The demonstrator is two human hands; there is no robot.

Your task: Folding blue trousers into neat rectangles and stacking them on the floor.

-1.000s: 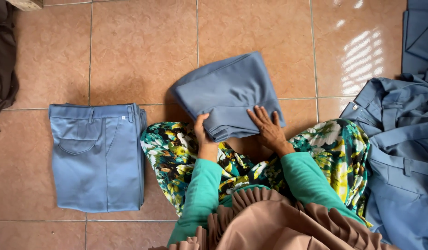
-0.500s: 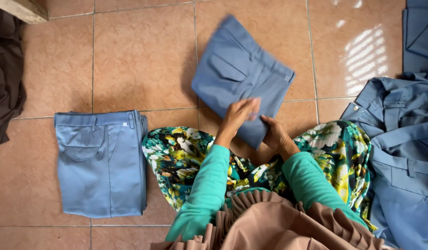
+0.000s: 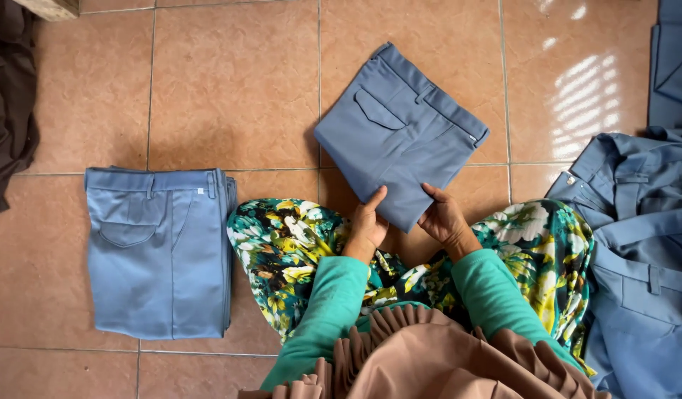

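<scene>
Flanking folded trousers (image 3: 400, 133): stack (image 3: 158, 251), heap (image 3: 636, 251).

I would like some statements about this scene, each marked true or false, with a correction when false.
1. Both hands hold the folded trousers at its near corner. True: the left hand and right hand grip it.
2. A stack of folded blue trousers lies on the person's left. True.
3. The floor is grey carpet. False: it is brownish tile.
4. The unfolded blue garments lie on the person's left. False: they lie on the right.
5. The sleeves are green. True.
</scene>
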